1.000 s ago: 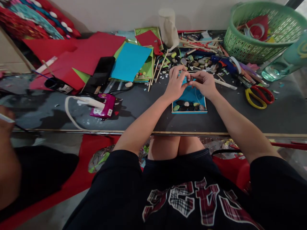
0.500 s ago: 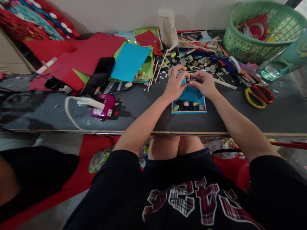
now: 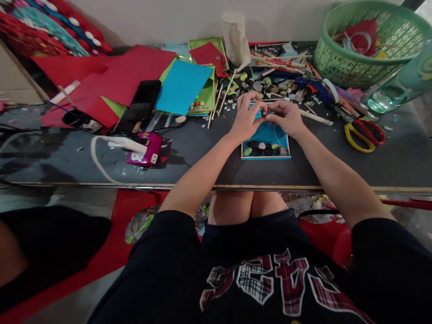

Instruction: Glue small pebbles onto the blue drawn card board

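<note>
My left hand (image 3: 249,116) and my right hand (image 3: 286,118) meet fingertip to fingertip above a small blue panel (image 3: 268,133) edged with pale sticks. Between their pinched fingers is a small dark piece (image 3: 264,114), mostly covered, perhaps a pebble; its kind is unclear. A row of pebbles (image 3: 262,146), black, white and yellowish, lies along the panel's near edge. Thin curved lines show on the blue surface at right. The panel's far part is hidden behind my hands.
Loose pebbles (image 3: 266,85) and sticks (image 3: 283,60) lie behind my hands. Scissors (image 3: 359,139), a glue gun (image 3: 319,92) and a green basket (image 3: 367,67) stand at right. At left are blue paper (image 3: 184,85), a phone (image 3: 145,101) and a purple power adapter (image 3: 145,150).
Hardly anything differs. Both hands stay pinched over the panel, with at most a very slight shift of the fingertips around the small dark piece.
</note>
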Demonstrator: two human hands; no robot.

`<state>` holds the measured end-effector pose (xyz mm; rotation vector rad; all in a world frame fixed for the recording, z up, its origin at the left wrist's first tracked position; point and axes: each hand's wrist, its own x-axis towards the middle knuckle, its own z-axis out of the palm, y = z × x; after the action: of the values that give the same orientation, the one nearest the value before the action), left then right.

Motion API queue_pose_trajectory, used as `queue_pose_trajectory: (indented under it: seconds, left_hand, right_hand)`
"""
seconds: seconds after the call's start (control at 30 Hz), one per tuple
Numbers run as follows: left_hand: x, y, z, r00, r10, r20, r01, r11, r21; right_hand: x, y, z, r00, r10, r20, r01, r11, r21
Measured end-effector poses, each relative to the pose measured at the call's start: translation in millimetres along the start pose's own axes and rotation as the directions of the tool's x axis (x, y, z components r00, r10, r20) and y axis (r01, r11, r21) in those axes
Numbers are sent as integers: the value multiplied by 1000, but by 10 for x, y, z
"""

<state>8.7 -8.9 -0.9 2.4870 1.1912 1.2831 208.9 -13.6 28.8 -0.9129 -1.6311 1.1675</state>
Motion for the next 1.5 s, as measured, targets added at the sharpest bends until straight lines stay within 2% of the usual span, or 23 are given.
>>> queue_pose_trajectory:
  seconds: [0.47,0.67,1.17,1.37,1.5]
  left_hand:
    - [7,19,-27,999,36,6,-36,999,15]
    - [28,35,-57,999,44,28,-44,999,2]
    - [0,38,-14,995,80,56,-81,997,13]
    - [1,84,-55,997,60,38,-61,998,15]
    - [-7,37,-36,995,78,56,-80,996,40]
  right_hand:
    - [-6,-1,-73,999,32,36,-33,999,23]
    - [-25,-79,-92,992,94,83,-97,994,40]
    - [-31,-172,-83,981,64,181,-75,996,51]
    - [-24,-166,-82,985,32,169,-43,997,62]
    - [-21,-141,-100,985,16,172,-28,997,66]
